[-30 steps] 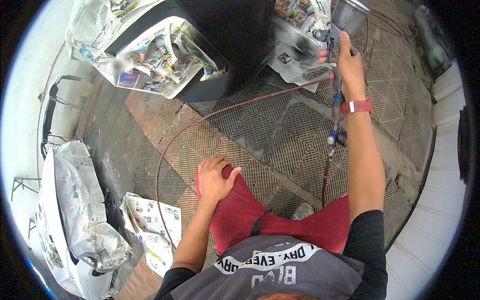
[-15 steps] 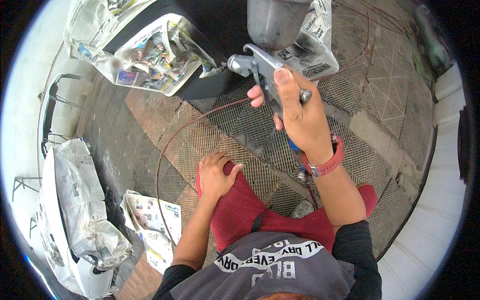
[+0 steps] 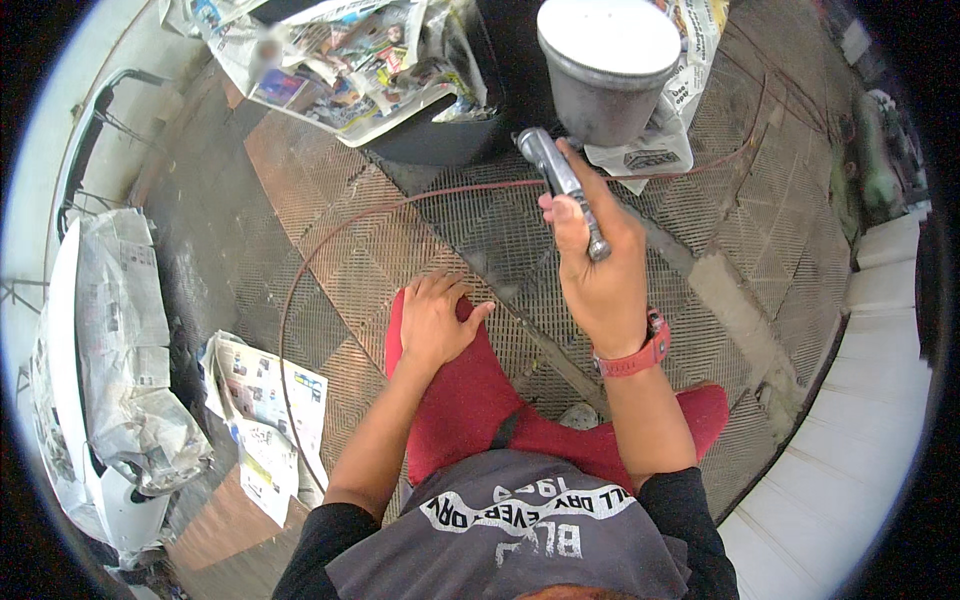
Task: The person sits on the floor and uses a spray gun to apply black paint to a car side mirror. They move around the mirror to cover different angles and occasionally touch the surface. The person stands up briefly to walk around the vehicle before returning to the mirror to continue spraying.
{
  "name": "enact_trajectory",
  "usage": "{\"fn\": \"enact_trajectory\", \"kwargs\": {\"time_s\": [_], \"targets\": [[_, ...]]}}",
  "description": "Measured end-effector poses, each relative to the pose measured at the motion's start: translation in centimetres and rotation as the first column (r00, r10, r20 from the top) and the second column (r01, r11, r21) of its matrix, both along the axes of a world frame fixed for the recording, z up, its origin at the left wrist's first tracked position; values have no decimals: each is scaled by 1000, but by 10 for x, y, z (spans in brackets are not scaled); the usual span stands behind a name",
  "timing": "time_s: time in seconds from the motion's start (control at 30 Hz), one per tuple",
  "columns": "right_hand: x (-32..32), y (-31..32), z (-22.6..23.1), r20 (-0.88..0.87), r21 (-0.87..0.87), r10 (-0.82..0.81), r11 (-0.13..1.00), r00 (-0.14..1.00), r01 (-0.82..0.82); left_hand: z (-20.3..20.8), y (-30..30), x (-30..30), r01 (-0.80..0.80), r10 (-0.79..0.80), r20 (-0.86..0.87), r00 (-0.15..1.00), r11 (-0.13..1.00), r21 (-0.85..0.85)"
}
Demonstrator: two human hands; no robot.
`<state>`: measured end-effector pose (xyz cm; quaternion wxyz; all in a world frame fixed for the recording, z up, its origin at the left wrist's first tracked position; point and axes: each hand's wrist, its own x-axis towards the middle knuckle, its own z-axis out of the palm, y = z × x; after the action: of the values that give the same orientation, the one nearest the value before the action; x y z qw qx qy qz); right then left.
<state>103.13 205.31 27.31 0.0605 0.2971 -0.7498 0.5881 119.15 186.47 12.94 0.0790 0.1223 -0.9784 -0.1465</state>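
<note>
My right hand is wrapped around a metal spray gun, its thumb along the near side. A large grey paint cup with a white lid sits at the far end of the gun. The trigger is mostly hidden by the gun and fingers. Just left of the nozzle lies a glossy black panel, partly masked with newspaper. Resting flat on my left knee, my left hand has its fingers outstretched and holds nothing.
A thin red hose curves across the ribbed floor mats. To the left stand a newspaper-covered white panel and loose newspaper sheets. White corrugated wall runs along the right. Dark green objects are at the far right.
My right hand has tilted the spray gun, so the cup's white lid now shows. The nozzle has shifted right, away from the newspaper edge. My left hand stays on the knee.
</note>
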Motion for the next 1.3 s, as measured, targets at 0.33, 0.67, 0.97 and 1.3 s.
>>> {"fn": "enact_trajectory", "kwargs": {"time_s": [0.33,0.67,0.97,1.3], "targets": [[-8,-15,16,-114,35,-72,996,991,76,-9,0,-16,22,-20,-20,1000,995,100],[2,-37,-39,253,201,-67,979,965,15,-20,1,-22,31,-23,-54,998,988,153],[7,-50,-56,361,76,-133,991,923,113,-18,-1,-23,37,-32,-37,999,989,141],[38,-74,-93,516,9,-144,987,844,164,-4,-9,-9,1,0,-8,1000,990,144]]}}
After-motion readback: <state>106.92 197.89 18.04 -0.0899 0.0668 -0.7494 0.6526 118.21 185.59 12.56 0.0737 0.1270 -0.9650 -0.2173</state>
